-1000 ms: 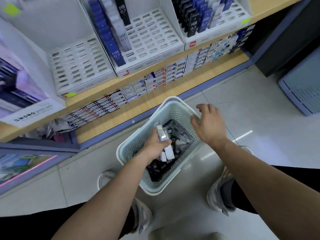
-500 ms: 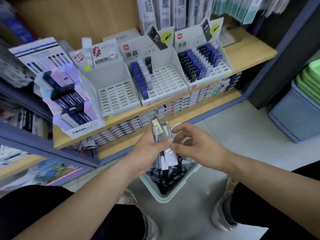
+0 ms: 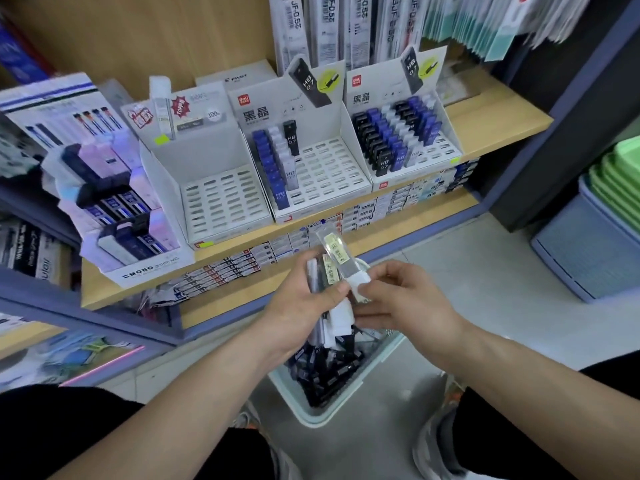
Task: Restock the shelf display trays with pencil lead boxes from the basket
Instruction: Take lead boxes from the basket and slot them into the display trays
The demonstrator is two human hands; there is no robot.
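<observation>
Having left the basket [image 3: 311,420], the left hand [image 3: 300,306] clutches several boxes [image 3: 320,332] while the right hand [image 3: 407,303] pinches one box [image 3: 341,259] for a tray [image 3: 221,202].

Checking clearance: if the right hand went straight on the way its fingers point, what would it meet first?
The bundle of lead boxes gripped in the left hand; the right hand pinches its top lead box, so contact is immediate.
</observation>
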